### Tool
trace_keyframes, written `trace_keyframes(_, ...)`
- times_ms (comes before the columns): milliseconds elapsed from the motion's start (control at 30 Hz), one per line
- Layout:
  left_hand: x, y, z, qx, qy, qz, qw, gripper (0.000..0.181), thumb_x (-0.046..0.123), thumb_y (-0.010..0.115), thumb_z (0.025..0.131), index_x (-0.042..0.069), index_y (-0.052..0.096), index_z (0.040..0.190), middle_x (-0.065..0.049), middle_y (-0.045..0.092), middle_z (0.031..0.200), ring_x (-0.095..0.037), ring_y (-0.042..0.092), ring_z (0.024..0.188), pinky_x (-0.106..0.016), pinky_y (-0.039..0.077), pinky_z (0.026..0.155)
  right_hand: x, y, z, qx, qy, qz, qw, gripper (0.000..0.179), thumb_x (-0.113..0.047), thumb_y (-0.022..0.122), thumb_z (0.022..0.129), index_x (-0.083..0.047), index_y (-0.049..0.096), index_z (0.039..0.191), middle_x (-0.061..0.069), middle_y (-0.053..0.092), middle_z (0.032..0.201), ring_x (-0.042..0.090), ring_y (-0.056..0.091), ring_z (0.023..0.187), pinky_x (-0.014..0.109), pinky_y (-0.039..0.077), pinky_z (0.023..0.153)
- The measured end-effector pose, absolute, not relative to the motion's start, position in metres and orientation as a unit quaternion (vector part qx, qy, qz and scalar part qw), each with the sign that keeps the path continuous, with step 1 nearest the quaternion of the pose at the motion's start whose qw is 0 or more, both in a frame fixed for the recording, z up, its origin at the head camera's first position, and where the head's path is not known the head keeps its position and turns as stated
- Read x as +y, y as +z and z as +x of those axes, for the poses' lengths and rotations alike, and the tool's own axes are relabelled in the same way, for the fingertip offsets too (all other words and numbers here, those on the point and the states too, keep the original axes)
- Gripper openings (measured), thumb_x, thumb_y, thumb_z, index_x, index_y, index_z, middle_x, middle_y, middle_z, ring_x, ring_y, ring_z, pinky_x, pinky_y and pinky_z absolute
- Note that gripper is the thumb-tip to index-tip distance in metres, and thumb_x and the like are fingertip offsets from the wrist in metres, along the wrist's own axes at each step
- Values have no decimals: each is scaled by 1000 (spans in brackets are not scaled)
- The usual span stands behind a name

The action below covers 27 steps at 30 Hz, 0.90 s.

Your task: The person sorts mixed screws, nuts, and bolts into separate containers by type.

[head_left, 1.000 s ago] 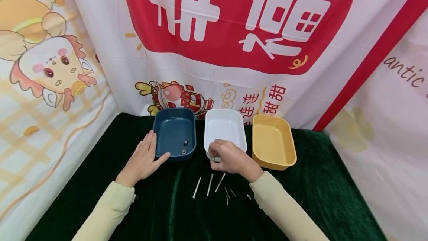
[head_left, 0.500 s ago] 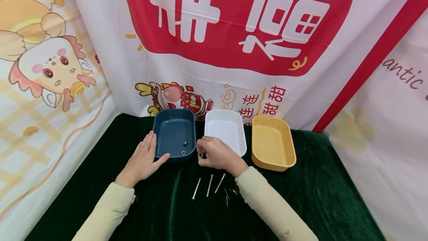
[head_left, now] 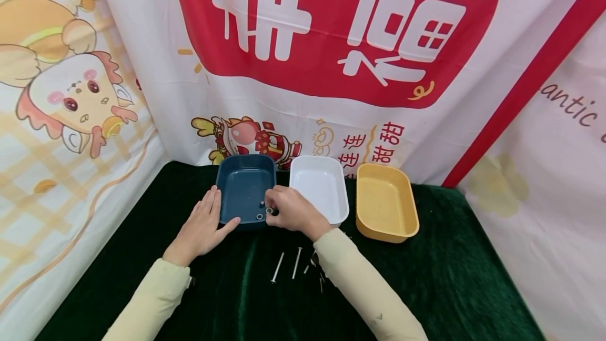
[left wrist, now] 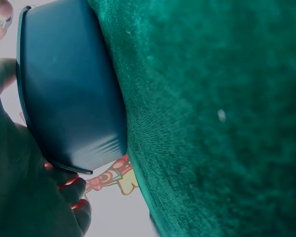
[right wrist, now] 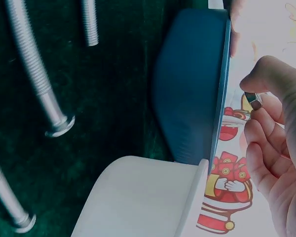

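Note:
My right hand (head_left: 294,210) is over the right front part of the blue tray (head_left: 240,186). Between thumb and index finger it pinches a metal hex nut (right wrist: 253,100), plain in the right wrist view. Two more nuts lie in the tray, one a silver nut (head_left: 259,217) near its front wall. My left hand (head_left: 201,228) rests with straight fingers along the tray's left rim, its thumb at the front edge. The left wrist view shows fingers at the tray's outer side.
A white tray (head_left: 319,186) and a yellow tray (head_left: 385,199) stand in line to the right. On the green cloth (head_left: 227,299) in front lie several long bolts, such as a bolt (head_left: 278,268), and thin nails (head_left: 322,283) partly behind the right sleeve. A printed curtain hangs behind.
My right hand has moved left, from the front of the white tray to over the blue tray, with the nut in its fingers. The left hand has stayed in place.

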State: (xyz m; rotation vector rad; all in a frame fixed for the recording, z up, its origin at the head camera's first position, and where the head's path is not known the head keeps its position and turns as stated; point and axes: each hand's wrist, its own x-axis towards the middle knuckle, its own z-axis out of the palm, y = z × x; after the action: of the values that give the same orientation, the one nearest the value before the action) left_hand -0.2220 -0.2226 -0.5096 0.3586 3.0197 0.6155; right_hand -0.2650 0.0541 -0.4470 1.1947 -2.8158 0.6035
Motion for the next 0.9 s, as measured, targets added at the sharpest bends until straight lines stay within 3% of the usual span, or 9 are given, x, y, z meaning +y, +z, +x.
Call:
trace_keyframes(667, -223, -511, -222, 972, 200, 117, 20, 107, 70, 43, 104, -3, -1, 168, -23, -4, 178, -46, 3, 165, -68, 10, 130, 18, -462, -284, -916, 210, 342, 6, 13, -21, 79, 94, -13, 73, 103, 0, 68, 97, 10, 61, 84, 18, 57, 79)
trace_keyframes(900, -222, -510, -221, 972, 200, 120, 16, 109, 75, 40, 103, -5, 1, 167, -24, -1, 177, -47, 6, 164, -69, 12, 130, 16, -466, -287, -911, 243, 332, 21, 22, -20, 76, 99, -8, 76, 117, 7, 73, 112, 15, 70, 101, 22, 61, 89)
